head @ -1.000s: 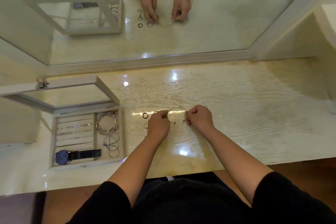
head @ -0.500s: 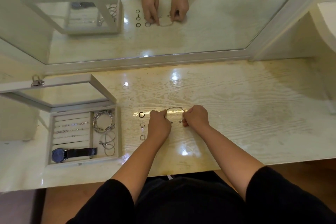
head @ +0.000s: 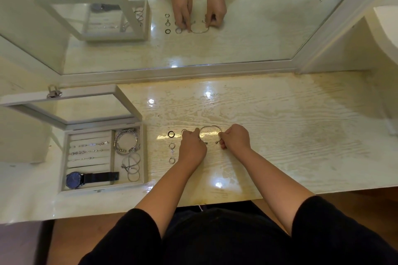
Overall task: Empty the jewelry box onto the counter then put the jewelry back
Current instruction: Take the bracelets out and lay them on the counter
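A thin silver cuff bangle [head: 210, 127] lies on the pale counter [head: 280, 135]. My left hand [head: 191, 146] pinches its left side and my right hand [head: 235, 137] pinches its right end. Left of my hands lie a black ring [head: 171, 134], a ring with a small cross charm [head: 171, 148] and another ring [head: 171, 160]; one more ring [head: 183, 131] peeks out above my left hand. The open jewelry box [head: 64, 155] stands at the left and holds silver bangles [head: 126, 141], hoops [head: 132, 165], thin chains [head: 90, 150] and a blue-faced watch [head: 74, 179].
The box's glass lid [head: 71, 109] stands raised behind it. A large mirror [head: 247, 38] runs along the back of the counter and reflects the hands and the box. A white rounded object [head: 387, 32] sits at the far right.
The bangle has come down from tilted above the counter to lying flat on it, with both hands still on it. The view has shifted slightly.
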{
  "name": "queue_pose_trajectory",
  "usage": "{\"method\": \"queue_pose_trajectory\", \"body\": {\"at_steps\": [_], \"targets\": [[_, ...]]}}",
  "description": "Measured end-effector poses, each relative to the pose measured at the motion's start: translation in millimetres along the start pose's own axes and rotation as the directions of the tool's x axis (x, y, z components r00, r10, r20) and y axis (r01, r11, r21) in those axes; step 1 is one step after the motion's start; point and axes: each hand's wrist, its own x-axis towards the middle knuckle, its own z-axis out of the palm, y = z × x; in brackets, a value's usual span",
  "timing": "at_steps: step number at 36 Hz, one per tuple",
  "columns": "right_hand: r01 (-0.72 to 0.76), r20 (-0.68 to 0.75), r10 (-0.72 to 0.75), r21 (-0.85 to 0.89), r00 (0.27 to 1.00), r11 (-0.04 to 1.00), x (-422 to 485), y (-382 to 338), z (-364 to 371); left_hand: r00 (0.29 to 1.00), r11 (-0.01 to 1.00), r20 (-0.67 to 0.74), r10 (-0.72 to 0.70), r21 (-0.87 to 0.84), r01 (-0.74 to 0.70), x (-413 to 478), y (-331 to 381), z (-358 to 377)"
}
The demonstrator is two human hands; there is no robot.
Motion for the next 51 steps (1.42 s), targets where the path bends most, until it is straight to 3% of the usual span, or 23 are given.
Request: {"method": "queue_pose_trajectory", "body": {"at_steps": [6, 12, 20, 27, 38, 44, 51], "targets": [[0.057, -0.070, -0.052, 0.067, 0.996, 0.996, -3.0, 3.6, 1.9, 0.999, 0.980, -0.021, -0.044, -0.193, 0.040, -2.6, -8.0, -11.4], [0.084, -0.089, -0.069, 0.178, 0.994, 0.980, -15.0, -20.4, 18.5, 0.991, 0.860, -0.096, -0.093, -0.509, 0.031, -11.8, -27.2, -35.8], [0.191, 0.048, -0.201, 0.164, 0.978, 0.968, -35.3, -67.6, 60.1, 0.971, 0.800, -0.177, -0.158, -0.599, 0.021, -20.9, -61.8, -70.7], [0.252, 0.133, -0.265, 0.108, 0.955, 0.962, -49.9, -101.8, 98.2, 0.949, 0.740, -0.168, -0.266, -0.666, 0.089, -16.6, -107.2, -100.8], [0.379, 0.159, -0.358, -0.128, 0.920, 0.917, -57.1, -134.1, 140.1, 0.935, 0.747, -0.168, -0.312, -0.651, 0.132, -8.5, -149.1, -136.4], [0.389, 0.124, -0.374, -0.434, 0.919, 0.813, -52.9, -140.0, 155.4, 0.948, 0.759, -0.125, -0.293, -0.633, 0.151, -1.8, -156.7, -146.1], [0.340, 0.105, -0.340, -0.544, 0.934, 0.767, -52.4, -148.7, 158.7, 0.953, 0.753, -0.084, -0.292, -0.634, 0.175, -0.2, -160.3, -148.5]]}}
